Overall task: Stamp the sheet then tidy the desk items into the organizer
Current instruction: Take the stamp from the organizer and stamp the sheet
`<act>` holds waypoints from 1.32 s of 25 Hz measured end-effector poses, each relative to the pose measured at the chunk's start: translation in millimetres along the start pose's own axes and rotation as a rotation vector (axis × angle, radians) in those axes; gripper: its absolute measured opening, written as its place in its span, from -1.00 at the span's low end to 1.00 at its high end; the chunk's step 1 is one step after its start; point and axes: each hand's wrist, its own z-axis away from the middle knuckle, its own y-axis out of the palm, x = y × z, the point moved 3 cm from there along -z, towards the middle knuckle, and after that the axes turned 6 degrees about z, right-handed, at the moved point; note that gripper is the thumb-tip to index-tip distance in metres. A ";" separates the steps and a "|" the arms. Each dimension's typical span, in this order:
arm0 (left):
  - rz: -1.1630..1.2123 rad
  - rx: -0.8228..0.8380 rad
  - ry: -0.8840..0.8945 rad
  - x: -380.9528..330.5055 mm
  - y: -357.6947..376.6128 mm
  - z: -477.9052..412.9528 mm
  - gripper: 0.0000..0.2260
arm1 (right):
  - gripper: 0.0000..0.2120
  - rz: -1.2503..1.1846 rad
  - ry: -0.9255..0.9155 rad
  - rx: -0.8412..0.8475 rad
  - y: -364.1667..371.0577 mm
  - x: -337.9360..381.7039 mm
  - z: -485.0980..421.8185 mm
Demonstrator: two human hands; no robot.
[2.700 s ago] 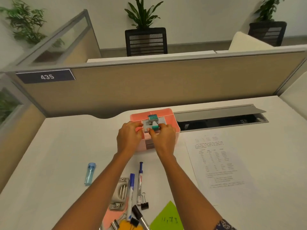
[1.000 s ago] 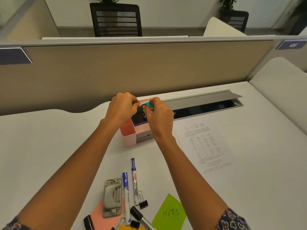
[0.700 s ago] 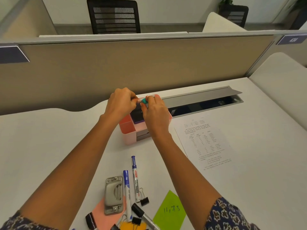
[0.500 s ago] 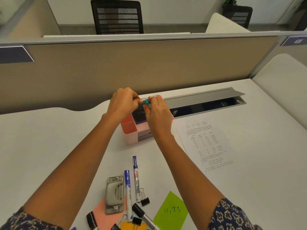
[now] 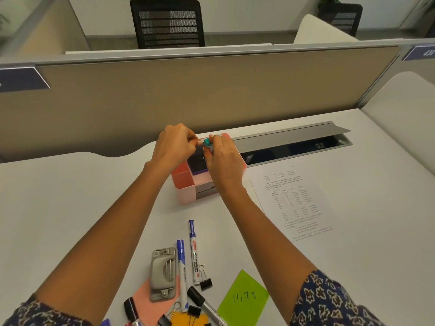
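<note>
White desk surface (image 5: pixel 70 196) fills the lower frame, backed by a tan fabric partition across the upper half, with a grey cable tray lid (image 5: pixel 289 135) propped open at centre right. Just above centre stands the pink plastic desk organizer (image 5: pixel 186 184), and both hands meet over its top. The left hand (image 5: pixel 174 147) is curled, fingers pinched on something small at the organizer's rim that I cannot make out; the right hand (image 5: pixel 223 158) grips a small teal-and-grey stamp (image 5: pixel 208 142) between thumb and fingertips, probably so the two hands can work it free or ready it together. Right of the organizer lies the white printed sheet (image 5: pixel 299 203), flat and within easy reach, apparently not yet stamped. Along the bottom edge the loose items wait in a cluster: a grey metal hole punch (image 5: pixel 163 271) resting partly on a pink sticky note (image 5: pixel 146 300), two blue-capped whiteboard markers (image 5: pixel 193 250), black binder clips (image 5: pixel 206 282) and a green sticky note (image 5: pixel 243 300) with handwriting.
</note>
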 end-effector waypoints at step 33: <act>0.048 0.465 0.442 -126.4 212.3 163.3 -0.55 | -0.73 -0.522 1.213 -0.332 -223.2 -254.3 240.1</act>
